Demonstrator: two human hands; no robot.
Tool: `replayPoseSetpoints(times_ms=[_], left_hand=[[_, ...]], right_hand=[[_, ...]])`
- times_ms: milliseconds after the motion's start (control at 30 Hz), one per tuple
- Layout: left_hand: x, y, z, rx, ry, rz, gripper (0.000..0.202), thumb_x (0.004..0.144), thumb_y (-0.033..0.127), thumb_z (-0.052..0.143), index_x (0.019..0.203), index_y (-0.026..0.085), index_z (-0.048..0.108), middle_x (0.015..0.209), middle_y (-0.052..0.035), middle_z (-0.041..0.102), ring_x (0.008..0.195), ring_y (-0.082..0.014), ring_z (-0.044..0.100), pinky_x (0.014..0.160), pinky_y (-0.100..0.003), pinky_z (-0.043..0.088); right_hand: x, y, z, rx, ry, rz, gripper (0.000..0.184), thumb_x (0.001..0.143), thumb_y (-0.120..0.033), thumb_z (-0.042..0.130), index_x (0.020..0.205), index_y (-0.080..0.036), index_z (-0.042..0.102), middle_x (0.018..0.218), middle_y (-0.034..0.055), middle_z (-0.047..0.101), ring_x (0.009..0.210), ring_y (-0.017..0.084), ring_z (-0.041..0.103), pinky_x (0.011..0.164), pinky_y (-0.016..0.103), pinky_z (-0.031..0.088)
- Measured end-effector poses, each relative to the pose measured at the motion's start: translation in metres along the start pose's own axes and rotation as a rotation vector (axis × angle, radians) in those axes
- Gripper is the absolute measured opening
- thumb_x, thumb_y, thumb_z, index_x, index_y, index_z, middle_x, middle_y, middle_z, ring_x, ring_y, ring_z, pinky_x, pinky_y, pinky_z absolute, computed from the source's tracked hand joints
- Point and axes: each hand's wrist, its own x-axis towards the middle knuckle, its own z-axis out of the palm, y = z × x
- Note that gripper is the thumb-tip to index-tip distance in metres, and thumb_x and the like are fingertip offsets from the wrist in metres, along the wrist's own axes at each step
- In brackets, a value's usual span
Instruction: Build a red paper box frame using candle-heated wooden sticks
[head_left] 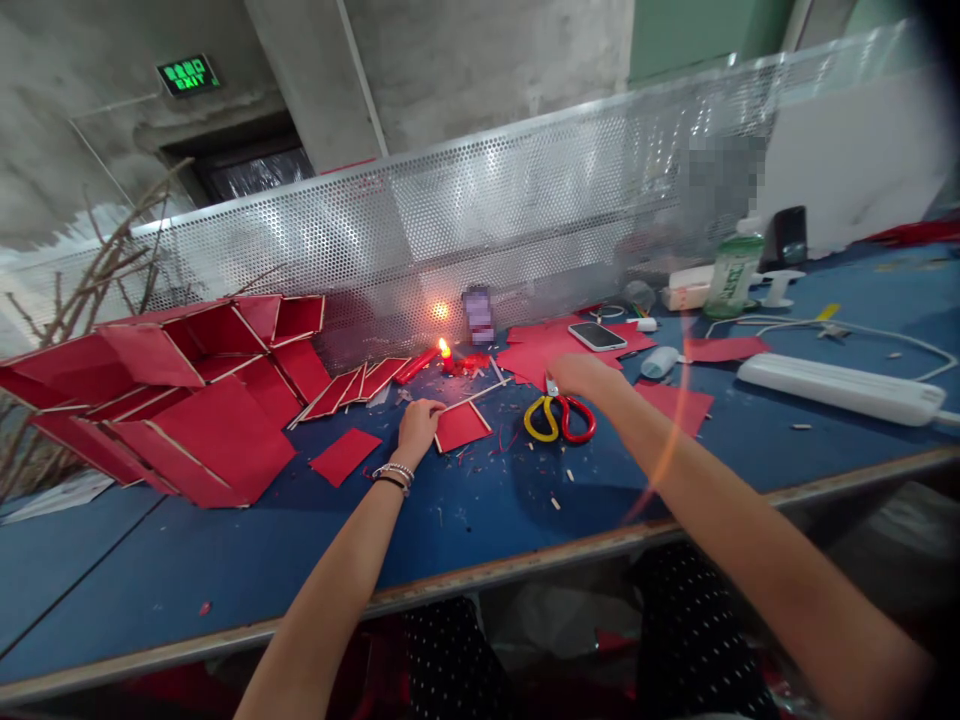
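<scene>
My left hand rests on the blue table, fingers curled on the edge of a small red paper square with thin wooden sticks along its sides. My right hand reaches over a pair of scissors with yellow and red handles. Its fingers are hidden, and it hovers at the blades' end. A lit red candle burns just beyond, by red wax scraps. Another loose red square lies left of my left hand.
A big stack of red stick-framed panels fills the left. Red paper sheets, a phone, a green bottle, a white power strip and cable lie to the right. A perforated metal screen runs behind. Stick scraps litter the table.
</scene>
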Motion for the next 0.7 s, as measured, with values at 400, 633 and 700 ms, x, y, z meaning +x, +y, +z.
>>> replayPoseSetpoints(times_ms=[400,633,700], left_hand=[[-0.001,0.001,-0.002,0.003,-0.008,0.036,0.026,0.083,0.018,0.049,0.096,0.019,0.071,0.098,-0.0082,0.067,0.096,-0.0199,0.058,0.089,-0.031,0.043],[0.0,0.0,0.0,-0.003,0.0,0.045,0.025,0.082,0.017,0.049,0.094,0.019,0.071,0.1,-0.008,0.067,0.097,-0.019,0.058,0.089,-0.029,0.043],[0.0,0.0,0.0,-0.014,0.001,0.05,0.025,0.083,0.017,0.049,0.096,0.02,0.071,0.1,-0.0068,0.067,0.097,-0.0179,0.058,0.09,-0.028,0.042]], right_hand=[[-0.046,0.009,-0.011,-0.349,-0.236,-0.857,0.051,0.07,-0.001,0.048,0.115,-0.023,0.058,0.113,0.0102,0.058,0.105,0.019,0.051,0.086,0.031,0.037],[-0.017,-0.042,-0.034,0.165,0.225,-0.691,0.039,0.064,-0.016,0.061,0.102,-0.019,0.055,0.101,0.0091,0.056,0.092,0.023,0.053,0.079,0.035,0.043],[-0.001,-0.069,-0.04,0.466,0.463,-0.682,0.037,0.068,-0.018,0.059,0.104,-0.022,0.051,0.101,0.0066,0.055,0.089,0.021,0.053,0.076,0.036,0.045]])
